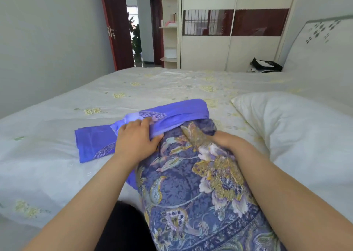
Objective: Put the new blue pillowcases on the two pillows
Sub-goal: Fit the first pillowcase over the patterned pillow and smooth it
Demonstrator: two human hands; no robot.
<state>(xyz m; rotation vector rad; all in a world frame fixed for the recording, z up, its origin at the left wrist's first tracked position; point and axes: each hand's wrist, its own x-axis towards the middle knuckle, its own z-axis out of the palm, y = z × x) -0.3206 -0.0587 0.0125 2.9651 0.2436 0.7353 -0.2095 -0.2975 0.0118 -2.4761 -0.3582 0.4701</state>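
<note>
A pillow in a blue floral cover [193, 189] lies lengthwise in front of me on the bed. A plain blue pillowcase [181, 115] is bunched over its far end. My left hand [136, 138] grips the bunched edge of that pillowcase on the left side. My right hand [227, 141] grips the floral pillow near its far end, fingers partly hidden in the folds. A second blue pillowcase [91, 143] lies folded flat on the bed to the left. A bare white pillow [292, 128] rests to the right.
The bed [57, 132] has a white sheet with pale yellow flowers. A padded headboard [322, 46] stands at the right, with a black bag [265, 64] beside it. A wardrobe [229, 46] and an open red door [116, 27] are beyond the bed.
</note>
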